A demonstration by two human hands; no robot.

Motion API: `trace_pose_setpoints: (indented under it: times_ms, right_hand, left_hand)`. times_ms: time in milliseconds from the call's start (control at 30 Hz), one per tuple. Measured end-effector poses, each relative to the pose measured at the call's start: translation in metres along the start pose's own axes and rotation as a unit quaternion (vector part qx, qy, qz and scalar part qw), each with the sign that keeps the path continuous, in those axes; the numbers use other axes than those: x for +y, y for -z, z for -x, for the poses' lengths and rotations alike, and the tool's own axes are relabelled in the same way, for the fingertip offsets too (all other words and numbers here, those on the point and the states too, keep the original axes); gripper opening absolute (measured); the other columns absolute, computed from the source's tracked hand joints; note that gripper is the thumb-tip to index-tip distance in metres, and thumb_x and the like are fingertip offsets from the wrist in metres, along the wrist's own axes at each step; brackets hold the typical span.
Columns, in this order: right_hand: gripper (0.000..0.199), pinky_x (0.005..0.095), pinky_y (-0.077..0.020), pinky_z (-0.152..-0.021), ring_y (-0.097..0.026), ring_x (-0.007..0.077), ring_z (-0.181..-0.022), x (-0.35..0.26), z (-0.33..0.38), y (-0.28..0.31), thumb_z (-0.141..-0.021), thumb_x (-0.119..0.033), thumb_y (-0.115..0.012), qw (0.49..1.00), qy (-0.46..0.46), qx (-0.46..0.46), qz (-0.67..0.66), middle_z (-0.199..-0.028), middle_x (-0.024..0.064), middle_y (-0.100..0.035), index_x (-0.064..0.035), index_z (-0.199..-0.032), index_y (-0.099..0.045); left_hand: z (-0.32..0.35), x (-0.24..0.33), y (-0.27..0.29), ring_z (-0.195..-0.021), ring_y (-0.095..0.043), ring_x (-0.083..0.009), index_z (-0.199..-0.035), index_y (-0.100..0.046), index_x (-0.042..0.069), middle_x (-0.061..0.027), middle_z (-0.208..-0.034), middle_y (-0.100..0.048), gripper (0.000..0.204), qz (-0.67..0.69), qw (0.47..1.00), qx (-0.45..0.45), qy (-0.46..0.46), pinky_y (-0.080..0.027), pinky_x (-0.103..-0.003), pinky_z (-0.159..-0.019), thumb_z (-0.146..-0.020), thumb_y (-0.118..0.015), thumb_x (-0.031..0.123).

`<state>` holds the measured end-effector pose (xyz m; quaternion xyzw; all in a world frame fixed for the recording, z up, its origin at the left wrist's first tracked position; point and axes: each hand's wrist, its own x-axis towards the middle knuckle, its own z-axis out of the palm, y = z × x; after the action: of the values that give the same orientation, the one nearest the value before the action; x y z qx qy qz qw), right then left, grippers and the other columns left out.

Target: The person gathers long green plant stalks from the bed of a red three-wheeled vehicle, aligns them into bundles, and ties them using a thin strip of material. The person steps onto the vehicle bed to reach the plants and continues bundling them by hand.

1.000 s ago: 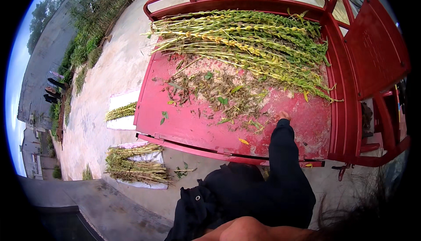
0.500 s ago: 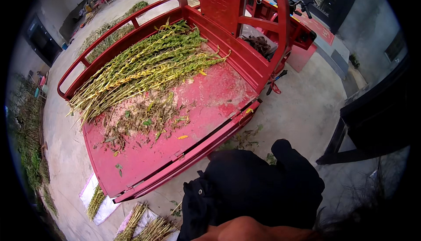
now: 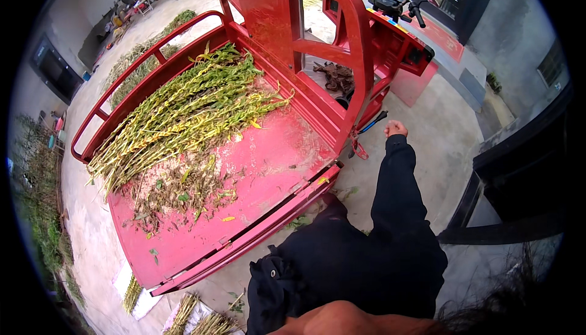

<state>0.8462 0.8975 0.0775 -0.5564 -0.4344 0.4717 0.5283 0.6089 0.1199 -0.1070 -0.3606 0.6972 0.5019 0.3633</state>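
My right hand [image 3: 395,129] is held out beyond the near right corner of a red cargo tricycle [image 3: 287,133], on a straight arm in a dark sleeve. Its fingers are curled closed, and I see nothing in them. Closest to it is a lever with a blue part [image 3: 373,121] by the tricycle's frame; a small gap shows between them. My left hand is out of view. On the cargo bed lies a layer of cut green and yellow plant stalks [image 3: 177,115]. Dry leaves and chaff [image 3: 177,194] are scattered nearer to me.
Stalk bundles [image 3: 182,313] lie on pale sheets on the concrete floor, near the bed's left corner. More cut plants [image 3: 137,66] lie beyond the far rail. A black frame [image 3: 506,234] stands on the right. Handlebars [image 3: 397,2] are at the tricycle's front.
My right arm has stretched forward, and its hand has come into view. The tricycle sits further left in the picture, with more of its front showing. The stalks lie unchanged on the bed.
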Motion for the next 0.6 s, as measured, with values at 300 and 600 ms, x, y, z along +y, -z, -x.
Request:
trace_pose_setpoints:
  times_ms: [300, 600]
  right_hand:
    - [0.025, 0.0283, -0.048, -0.052, -0.059, 0.0141, -0.051, -0.029, -0.178, -0.197, -0.076, -0.028, -0.067, 0.81, 0.182, -0.274, 0.485, -0.066, 0.0092, -0.064, -0.0025, -0.077, -0.064]
    - [0.022, 0.0316, -0.049, -0.054, -0.061, 0.0175, -0.057, 0.075, -0.262, -0.239, -0.081, -0.024, -0.059, 0.869, 0.097, -0.328, 0.356, -0.078, 0.0106, -0.066, -0.0036, -0.085, -0.064]
  left_hand:
    - [0.071, 0.026, -0.183, -0.069, -0.06, -0.0171, -0.103, -0.051, 0.002, -0.0083, -0.084, -0.059, 0.026, -0.031, 0.999, -0.002, -0.011, -0.05, -0.028, -0.058, -0.082, -0.062, 0.014]
    - [0.108, 0.092, -0.254, -0.069, -0.06, -0.0166, -0.104, -0.051, 0.002, -0.0084, -0.085, -0.059, 0.027, -0.062, 0.987, -0.019, -0.147, -0.05, -0.028, -0.058, -0.082, -0.063, 0.014]
